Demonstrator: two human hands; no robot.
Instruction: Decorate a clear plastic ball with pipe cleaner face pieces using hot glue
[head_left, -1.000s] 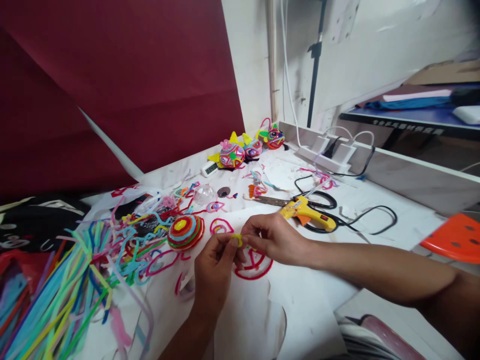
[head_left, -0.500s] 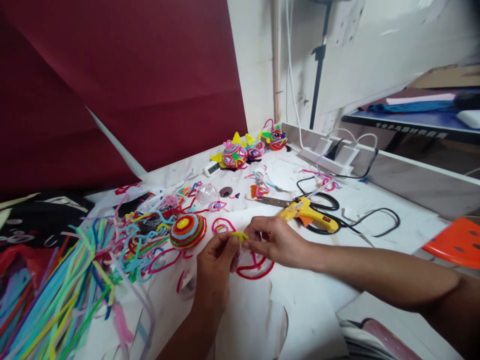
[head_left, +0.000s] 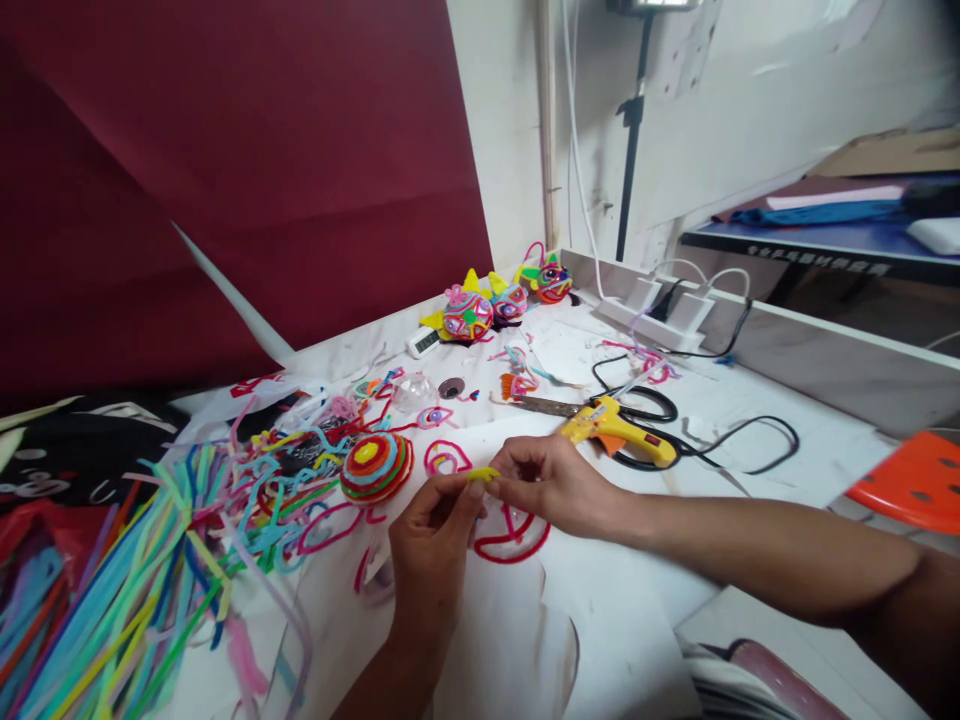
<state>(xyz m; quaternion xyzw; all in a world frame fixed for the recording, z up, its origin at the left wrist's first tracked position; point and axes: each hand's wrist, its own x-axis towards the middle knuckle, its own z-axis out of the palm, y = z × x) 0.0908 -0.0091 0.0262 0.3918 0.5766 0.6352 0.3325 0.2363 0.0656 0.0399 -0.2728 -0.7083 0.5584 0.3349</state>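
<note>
- We pinch a small yellow strip (head_left: 483, 475) between the closed fingertips of our left hand (head_left: 430, 540) and right hand (head_left: 555, 482).
- We judge its shaping unfinished; we see it joined to nothing else.
- Nearby, our striped dome (head_left: 376, 468) looks fully wound.
- Our red outline piece (head_left: 513, 552) lies apart from it.
- Behind, our decorated ornament (head_left: 468, 316) seems complete.

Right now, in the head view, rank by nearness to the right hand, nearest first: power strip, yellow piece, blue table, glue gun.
From the right hand:
1. Yellow piece: pinched in it.
2. Glue gun: just beyond, right.
3. Power strip: farther back, right.
4. Blue table: background, far right.
</note>
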